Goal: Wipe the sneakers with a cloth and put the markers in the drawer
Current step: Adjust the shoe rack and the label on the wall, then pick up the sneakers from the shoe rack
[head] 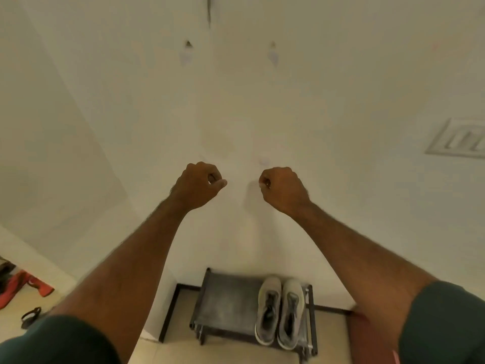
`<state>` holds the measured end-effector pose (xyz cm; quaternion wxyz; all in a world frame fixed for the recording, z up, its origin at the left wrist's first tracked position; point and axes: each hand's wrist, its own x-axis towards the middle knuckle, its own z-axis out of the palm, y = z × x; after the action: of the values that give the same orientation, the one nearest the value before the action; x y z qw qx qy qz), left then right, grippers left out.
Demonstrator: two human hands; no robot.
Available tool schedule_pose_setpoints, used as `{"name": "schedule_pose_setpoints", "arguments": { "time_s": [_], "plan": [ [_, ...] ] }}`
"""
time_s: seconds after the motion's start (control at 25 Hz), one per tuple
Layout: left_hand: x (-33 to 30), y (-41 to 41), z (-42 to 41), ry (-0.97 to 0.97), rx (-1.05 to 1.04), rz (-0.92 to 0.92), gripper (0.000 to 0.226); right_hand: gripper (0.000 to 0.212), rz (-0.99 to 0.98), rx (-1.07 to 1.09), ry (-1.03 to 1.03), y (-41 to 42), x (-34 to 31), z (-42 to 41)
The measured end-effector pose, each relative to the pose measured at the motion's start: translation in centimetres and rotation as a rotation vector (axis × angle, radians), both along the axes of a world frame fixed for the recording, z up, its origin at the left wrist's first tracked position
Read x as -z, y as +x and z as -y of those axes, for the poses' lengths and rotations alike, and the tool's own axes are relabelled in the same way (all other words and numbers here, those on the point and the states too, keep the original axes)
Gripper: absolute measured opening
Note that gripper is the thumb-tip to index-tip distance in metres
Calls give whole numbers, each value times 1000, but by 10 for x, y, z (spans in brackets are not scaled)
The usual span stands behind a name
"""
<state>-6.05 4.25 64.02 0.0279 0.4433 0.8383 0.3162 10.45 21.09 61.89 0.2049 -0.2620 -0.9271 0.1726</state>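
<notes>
A pair of grey-white sneakers stands side by side on the right half of a low dark shoe rack against the wall, far below my hands. My left hand and my right hand are both raised in front of the pale wall, each curled into a fist with nothing in it. Both forearms stretch up from the bottom corners of the view. No cloth, markers or drawer show in this view.
Red footwear and a dark sandal lie on the floor at the lower left. A vent grille sits on the wall at right. Two small hooks hang high on the wall. A tiled floor lies below the rack.
</notes>
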Motion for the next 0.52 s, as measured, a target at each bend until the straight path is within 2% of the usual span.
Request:
{"name": "schedule_pose_setpoints", "arguments": {
  "time_s": [0.2, 0.52],
  "plan": [
    [96, 39, 3, -165, 102, 125, 15, 13, 219, 65, -104, 70, 104, 21],
    [179, 121, -10, -258, 146, 279, 9, 14, 409, 114, -226, 164, 194, 23]
  ]
}}
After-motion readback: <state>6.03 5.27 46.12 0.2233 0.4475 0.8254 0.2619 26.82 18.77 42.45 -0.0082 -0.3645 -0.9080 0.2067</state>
